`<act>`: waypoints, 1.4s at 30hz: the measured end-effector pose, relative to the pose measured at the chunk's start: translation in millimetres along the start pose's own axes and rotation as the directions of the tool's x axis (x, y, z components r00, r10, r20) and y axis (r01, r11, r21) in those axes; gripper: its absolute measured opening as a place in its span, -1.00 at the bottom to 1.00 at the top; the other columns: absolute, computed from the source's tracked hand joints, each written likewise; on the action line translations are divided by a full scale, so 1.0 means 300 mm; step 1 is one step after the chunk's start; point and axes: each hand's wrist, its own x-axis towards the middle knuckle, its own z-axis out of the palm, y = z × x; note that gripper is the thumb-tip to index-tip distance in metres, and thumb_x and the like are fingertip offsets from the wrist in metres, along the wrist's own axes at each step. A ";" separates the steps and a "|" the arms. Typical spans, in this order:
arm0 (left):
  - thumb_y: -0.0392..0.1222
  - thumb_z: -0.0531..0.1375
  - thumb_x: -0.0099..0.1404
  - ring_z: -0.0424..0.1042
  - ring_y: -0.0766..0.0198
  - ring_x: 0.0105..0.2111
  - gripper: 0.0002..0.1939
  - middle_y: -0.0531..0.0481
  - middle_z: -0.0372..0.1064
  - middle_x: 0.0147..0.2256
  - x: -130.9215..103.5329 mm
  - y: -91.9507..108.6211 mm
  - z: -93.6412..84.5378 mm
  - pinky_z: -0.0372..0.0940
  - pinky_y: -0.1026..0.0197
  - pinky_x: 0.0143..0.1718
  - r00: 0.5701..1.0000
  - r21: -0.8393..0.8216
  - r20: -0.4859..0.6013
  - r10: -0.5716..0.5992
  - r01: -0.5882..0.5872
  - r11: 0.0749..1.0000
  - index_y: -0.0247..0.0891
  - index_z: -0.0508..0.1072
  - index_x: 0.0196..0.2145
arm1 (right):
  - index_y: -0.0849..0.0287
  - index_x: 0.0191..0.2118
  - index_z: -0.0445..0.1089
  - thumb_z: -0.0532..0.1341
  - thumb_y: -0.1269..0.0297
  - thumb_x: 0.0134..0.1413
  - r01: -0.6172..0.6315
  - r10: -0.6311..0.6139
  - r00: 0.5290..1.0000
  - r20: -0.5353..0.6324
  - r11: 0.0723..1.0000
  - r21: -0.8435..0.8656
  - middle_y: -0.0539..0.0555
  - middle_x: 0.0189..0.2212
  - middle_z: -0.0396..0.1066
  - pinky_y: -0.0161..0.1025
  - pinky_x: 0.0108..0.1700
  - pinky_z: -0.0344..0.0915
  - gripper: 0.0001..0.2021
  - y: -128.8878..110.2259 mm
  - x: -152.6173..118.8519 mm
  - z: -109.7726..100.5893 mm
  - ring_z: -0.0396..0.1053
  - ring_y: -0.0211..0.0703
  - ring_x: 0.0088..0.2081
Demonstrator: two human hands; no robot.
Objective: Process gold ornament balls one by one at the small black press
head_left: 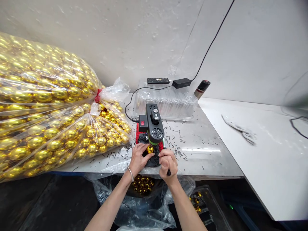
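My left hand (140, 158) pinches a shiny gold ball (150, 149) between thumb and fingers. The ball sits directly beneath the round front end of a black device (155, 123), which has a green ring at its underside and a red switch on its left. My right hand (168, 162) is closed around a black handle (168, 172) just right of the ball. Under the device lies a dark pad (152, 162) with red material (137, 133) at its sides. What the handle's far end touches is hard to make out.
Large clear bags of gold balls (48, 122) fill the left. Behind the device are a clear plastic tray (166, 102), a power adapter (182, 83) and a spray can (202, 89). Black scraps litter the table (211, 154). Below hangs a plastic-lined bin of balls (142, 184). A glove (239, 129) lies right.
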 end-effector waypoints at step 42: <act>-0.19 0.00 0.40 0.47 0.13 -0.09 -0.71 -0.19 0.48 -0.15 -0.073 -0.016 -0.248 0.38 0.03 -0.01 0.954 0.159 -0.258 0.153 -0.114 0.981 -0.29 0.49 -0.12 | 0.15 -0.53 0.16 -0.02 0.52 0.19 -0.141 0.143 0.989 -0.037 0.988 0.059 -0.02 -0.52 0.22 -0.25 -0.34 0.18 -0.72 -0.087 0.116 -0.016 0.26 -0.25 -0.39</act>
